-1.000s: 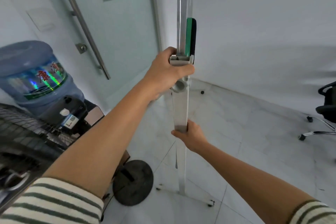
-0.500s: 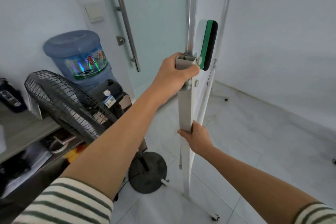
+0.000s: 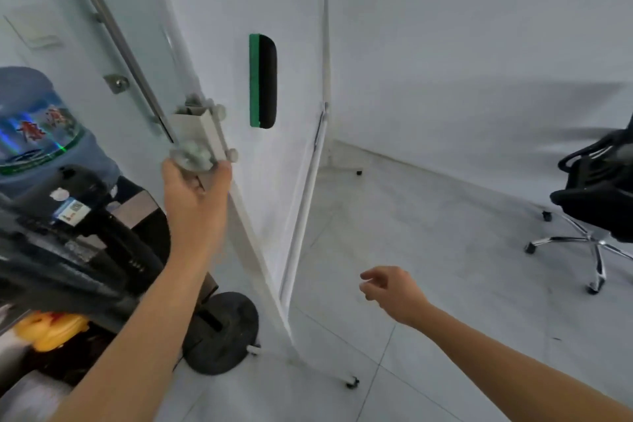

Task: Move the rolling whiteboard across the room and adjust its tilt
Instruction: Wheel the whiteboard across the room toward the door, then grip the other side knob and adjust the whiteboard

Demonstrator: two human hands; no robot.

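Note:
The rolling whiteboard (image 3: 291, 86) stands tilted in front of me, its white face turned towards me, with a green and black eraser (image 3: 262, 80) stuck on it. Its near stand post (image 3: 246, 233) runs down to a caster (image 3: 352, 382) on the floor. My left hand (image 3: 196, 192) grips the grey tilt knob (image 3: 191, 158) on the bracket at the top of that post. My right hand (image 3: 390, 291) hangs free to the right of the board, fingers loosely apart, holding nothing.
At left stand a blue water bottle (image 3: 37, 134) on a dispenser and a black fan with a round base (image 3: 222, 332) close to the board's foot. A glass door with a long steel handle (image 3: 126, 55) is behind. A black office chair (image 3: 596, 202) stands at right on the tiled floor.
My right hand has let go of the stand post and moved away to the right. My left hand dropped from the post's top to the knob. The board now shows its face, tilted.

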